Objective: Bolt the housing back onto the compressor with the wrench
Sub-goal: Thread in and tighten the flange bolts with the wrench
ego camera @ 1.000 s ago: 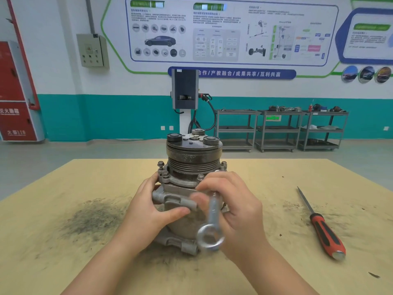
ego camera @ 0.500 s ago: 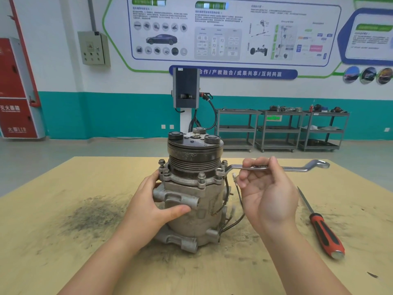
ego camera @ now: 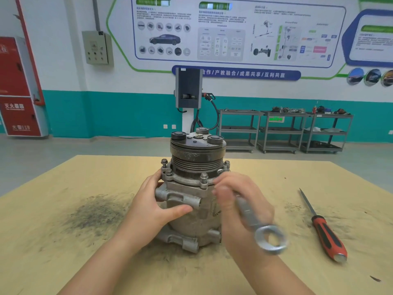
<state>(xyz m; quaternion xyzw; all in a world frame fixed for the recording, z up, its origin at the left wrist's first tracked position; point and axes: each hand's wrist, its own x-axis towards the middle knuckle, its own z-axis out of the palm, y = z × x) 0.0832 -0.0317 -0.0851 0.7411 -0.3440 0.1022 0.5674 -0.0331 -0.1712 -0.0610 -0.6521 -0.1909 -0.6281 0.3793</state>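
**Wrench mid-swing on the flange bolts, compressor braced by one hand**

The counter point(ego camera: 63, 241), a tan board with a dark smear of filings toward 9 o'clock, carries everything. At its centre stands the compressor point(ego camera: 191, 218), upright, its long axis vertical and its pulley end pointing up. The housing point(ego camera: 185, 182) sits just below the pulley as a bolted flange, with several bolt heads standing proud around its rim.

The left hand point(ego camera: 155, 211) wraps the compressor body from the 9 o'clock side, thumb pressed across the front. The right hand point(ego camera: 240, 201) grips the shank of the wrench point(ego camera: 253, 218), fingers curled round it; the hand is blurred, so the exact finger placement cannot be told. The wrench's long axis runs from the flange at the compressor's 3 o'clock side down toward 5 o'clock, free ring end nearest the camera. Whether its far end is seated on a bolt is hidden behind the hand.

At 3 o'clock, well apart from the compressor, lies a red-handled screwdriver point(ego camera: 325, 233), tip pointing to 12 o'clock.

Risks, as I judge them: if the far ring is only partly on a bolt head, the swing could slip it off and round the corners. The tall compressor could tip or twist if the left hand's brace slackens. Tightening one bolt fully before the others could seat the flange unevenly.
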